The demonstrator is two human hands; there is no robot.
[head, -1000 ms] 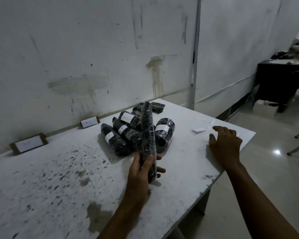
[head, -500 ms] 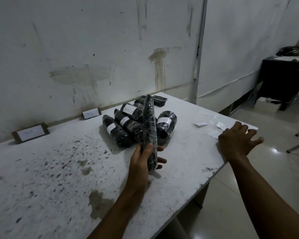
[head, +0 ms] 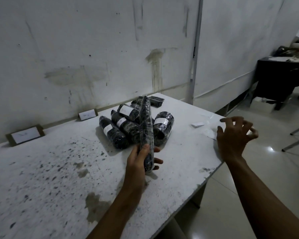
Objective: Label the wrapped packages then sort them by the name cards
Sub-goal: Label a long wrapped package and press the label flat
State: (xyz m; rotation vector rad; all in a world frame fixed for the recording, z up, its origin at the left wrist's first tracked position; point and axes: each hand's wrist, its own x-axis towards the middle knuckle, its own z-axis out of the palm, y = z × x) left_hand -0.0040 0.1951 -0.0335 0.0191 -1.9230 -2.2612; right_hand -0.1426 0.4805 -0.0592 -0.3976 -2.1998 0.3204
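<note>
My left hand (head: 139,161) grips the lower end of a long black plastic-wrapped package (head: 146,128) and holds it upright and tilted over the table (head: 41,178). Behind it lies a pile of wrapped packages (head: 121,130), three of them showing white labels. My right hand (head: 233,137) hovers with fingers spread above the table's right corner, holding nothing. Small white label slips (head: 198,125) lie on the table just left of that hand. Two name cards lean against the wall, a near one (head: 25,134) and a far one (head: 87,114).
The table's right edge drops to a tiled floor (head: 248,178). A dark desk (head: 280,80) with clutter stands at the far right. The stained wall (head: 76,57) runs close behind the table. Metal legs (head: 295,140) show at the right edge.
My right hand has lifted off the table near the label slips and moved right, its fingers spreading. My left hand keeps the long package in the same grip.
</note>
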